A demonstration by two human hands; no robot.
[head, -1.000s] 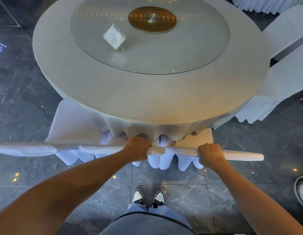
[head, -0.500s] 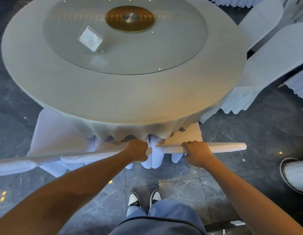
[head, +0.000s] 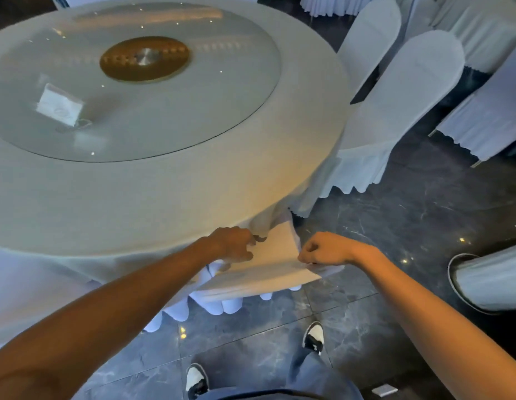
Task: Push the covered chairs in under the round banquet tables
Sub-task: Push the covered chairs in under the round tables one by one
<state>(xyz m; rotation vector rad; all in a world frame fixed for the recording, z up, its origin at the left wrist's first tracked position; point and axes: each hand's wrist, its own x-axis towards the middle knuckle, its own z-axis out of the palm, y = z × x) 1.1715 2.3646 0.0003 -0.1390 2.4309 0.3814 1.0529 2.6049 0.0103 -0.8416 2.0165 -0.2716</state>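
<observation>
At the bottom of the view, two black-and-white sneakers [head: 314, 337] stand on the dark grey marbled tile floor [head: 395, 226], with blue-grey trouser legs above them. Both bare forearms reach forward to the white fabric-covered chair [head: 268, 272] just ahead, whose seat is tucked beneath the hanging edge of the cloth and whose scalloped skirt hangs down to the floor. The left hand [head: 233, 245] lies on the near-left part of the chair's top edge with its fingers bent over the fabric, touching the drape of the cloth; whether it truly grips is hard to tell. The right hand [head: 323, 249] is curled into a fist, pinching the chair cover at its right corner. Beyond them spreads the round banquet desk under a pale grey-white tablecloth [head: 170, 192], carrying a large round glass turntable [head: 222, 105] with a gold metal disc [head: 145, 59] at its centre and a small white card in a clear stand [head: 60, 106] on the left. To the right of the desk, two more white-covered chairs [head: 401, 96] stand side by side with their backs upright, just beside the rim. Farther right, other white draped chairs [head: 487, 116] stand apart across the floor.
</observation>
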